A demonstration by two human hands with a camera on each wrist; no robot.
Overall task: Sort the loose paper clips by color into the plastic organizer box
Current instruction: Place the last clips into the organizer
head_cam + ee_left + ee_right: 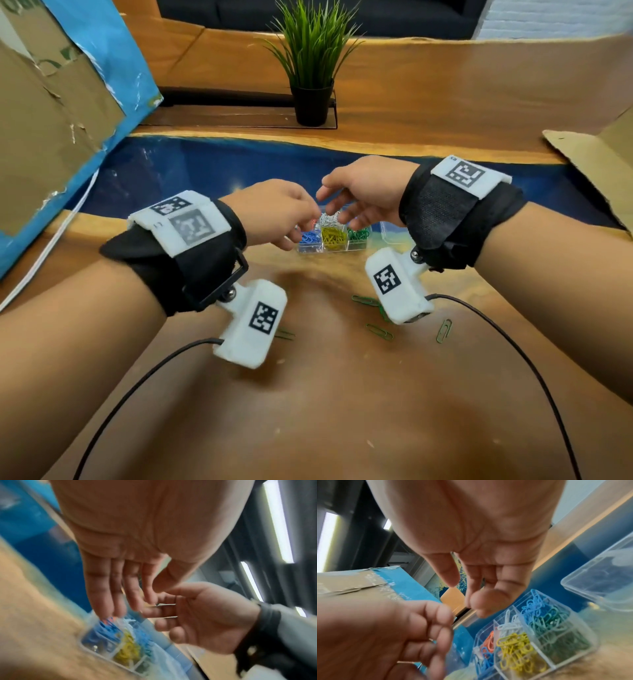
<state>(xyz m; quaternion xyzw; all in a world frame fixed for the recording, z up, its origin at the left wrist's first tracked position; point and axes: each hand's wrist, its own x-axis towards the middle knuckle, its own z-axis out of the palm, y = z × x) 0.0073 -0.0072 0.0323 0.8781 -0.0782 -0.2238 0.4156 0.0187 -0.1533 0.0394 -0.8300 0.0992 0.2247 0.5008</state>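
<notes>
- Two hands meet above the far-left part of the plastic organizer box: the left hand comes in from the left, the right hand from the right, fingertips nearly touching.
- Left fingers are straight and relaxed over the box; I cannot tell whether a clip sits between them, since blur hides it.
- Right fingers hang loosely spread, holding nothing that shows.
- Sorted clips fill the compartments: blue, yellow, green, white behind.
- Loose green paper clips lie on the counter, near side of the box, under and just beside the right wrist; one lies near the left wrist camera.
- Judged from this, the right hand is nearer most of them; the coming reach runs back toward the body, and the green compartment is the box's near-right one.
</notes>
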